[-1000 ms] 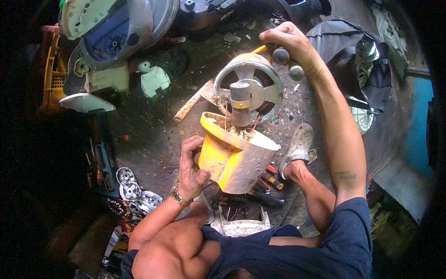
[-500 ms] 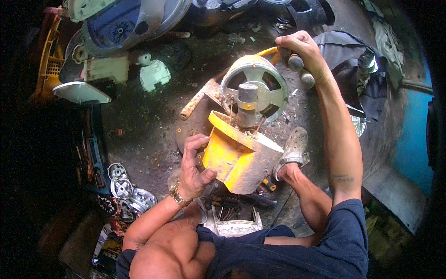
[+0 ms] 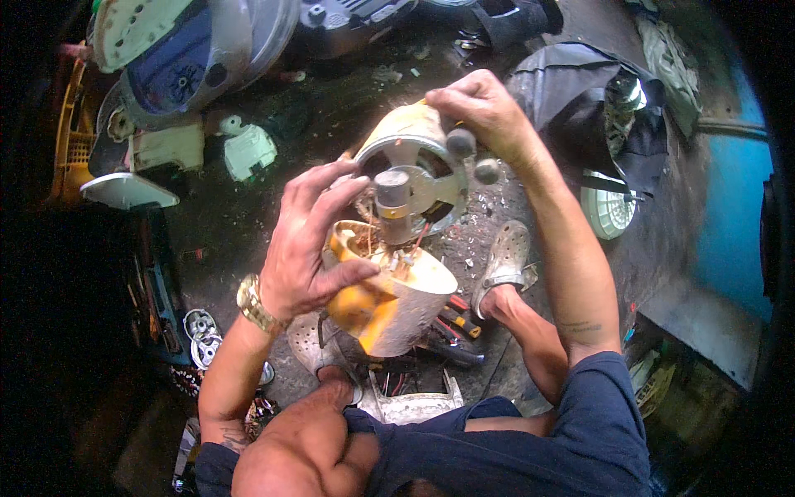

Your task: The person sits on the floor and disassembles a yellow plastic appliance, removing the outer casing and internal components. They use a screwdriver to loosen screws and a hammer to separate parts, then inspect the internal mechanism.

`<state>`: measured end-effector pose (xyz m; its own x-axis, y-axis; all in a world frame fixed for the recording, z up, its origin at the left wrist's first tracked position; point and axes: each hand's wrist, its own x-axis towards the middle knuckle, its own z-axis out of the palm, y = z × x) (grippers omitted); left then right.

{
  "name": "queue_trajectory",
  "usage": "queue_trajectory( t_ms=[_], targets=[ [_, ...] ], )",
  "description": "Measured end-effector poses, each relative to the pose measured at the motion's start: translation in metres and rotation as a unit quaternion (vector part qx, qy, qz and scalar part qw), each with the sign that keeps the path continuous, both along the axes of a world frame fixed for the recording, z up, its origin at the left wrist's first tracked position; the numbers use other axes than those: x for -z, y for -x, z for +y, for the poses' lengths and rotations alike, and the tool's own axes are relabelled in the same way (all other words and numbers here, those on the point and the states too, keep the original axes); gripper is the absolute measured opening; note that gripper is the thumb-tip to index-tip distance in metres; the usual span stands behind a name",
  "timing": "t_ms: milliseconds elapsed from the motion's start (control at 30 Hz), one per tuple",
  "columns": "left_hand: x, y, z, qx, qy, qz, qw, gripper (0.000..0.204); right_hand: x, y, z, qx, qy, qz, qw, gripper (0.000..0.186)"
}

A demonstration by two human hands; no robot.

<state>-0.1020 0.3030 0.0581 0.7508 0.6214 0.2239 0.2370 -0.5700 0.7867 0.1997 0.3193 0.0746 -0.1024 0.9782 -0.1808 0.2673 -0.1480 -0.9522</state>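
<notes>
Left hand (image 3: 308, 240) has risen, spread, beside the cover (image 3: 397, 319); right hand (image 3: 489, 120) pinches the yellow frame (image 3: 406, 124); tipping might strain the wires (image 3: 423, 234).

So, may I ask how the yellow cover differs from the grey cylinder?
The yellow cover is wide and hollow; the grey cylinder is much narrower. The cover is yellow under greyish grime, while the cylinder is grey with a yellowish band. The cover's open side faces up; the cylinder's top is closed.
</notes>
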Motion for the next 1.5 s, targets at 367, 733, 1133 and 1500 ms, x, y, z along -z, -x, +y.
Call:
queue_trajectory(
  t_ms=[367,733,1133,1500],
  targets=[
    [0.013,-0.014,-0.01,-0.005,0.134,0.078,0.988,0.064,0.005,0.016,-0.007,0.001,-0.027,-0.132,0.991,0.045],
    [0.028,-0.007,-0.016,0.006,0.202,0.033,0.979,0.055,0.0,0.019,-0.015,-0.024,-0.073,-0.152,0.985,0.046],
    [0.045,0.025,-0.056,-0.167,0.439,-0.111,0.876,0.048,-0.001,0.03,-0.022,-0.022,-0.067,-0.168,0.983,0.046],
    [0.032,0.025,-0.074,-0.185,0.351,-0.139,0.907,0.034,0.014,0.005,-0.01,-0.013,-0.087,-0.031,0.996,0.038]
  ],
)
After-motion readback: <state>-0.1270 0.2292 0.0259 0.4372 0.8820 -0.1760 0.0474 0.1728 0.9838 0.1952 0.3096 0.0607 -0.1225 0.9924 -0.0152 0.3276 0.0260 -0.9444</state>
